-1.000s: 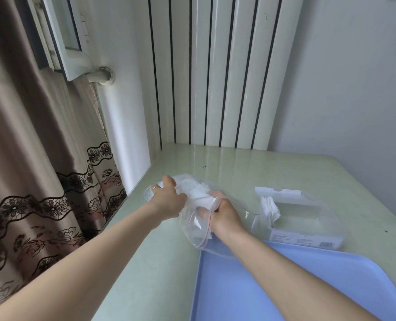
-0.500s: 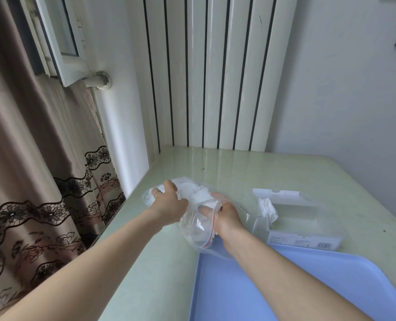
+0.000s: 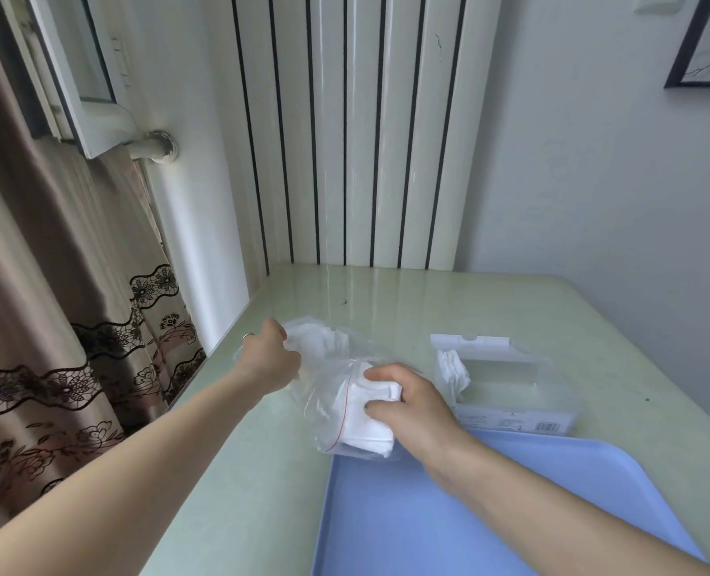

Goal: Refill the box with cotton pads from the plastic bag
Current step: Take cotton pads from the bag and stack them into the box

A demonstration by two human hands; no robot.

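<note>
A clear plastic bag (image 3: 328, 409) with a red zip line lies on the pale green table, white cotton pads showing through it. My left hand (image 3: 268, 359) grips the bag's far end. My right hand (image 3: 407, 403) is closed on a stack of white cotton pads (image 3: 365, 421) at the bag's mouth, partly drawn out. To the right lies the clear box (image 3: 507, 384), lid open, with a few cotton pads (image 3: 453, 367) at its left end.
A light blue tray (image 3: 490, 513) sits at the near right, under my right forearm. The table (image 3: 261, 451) meets a white radiator at the back and a wall at the right. A brown curtain hangs beyond the table's left edge.
My right hand was inside the bag's mouth; now it has come back out toward me holding a stack of cotton pads. My left hand still holds the bag's far end.
</note>
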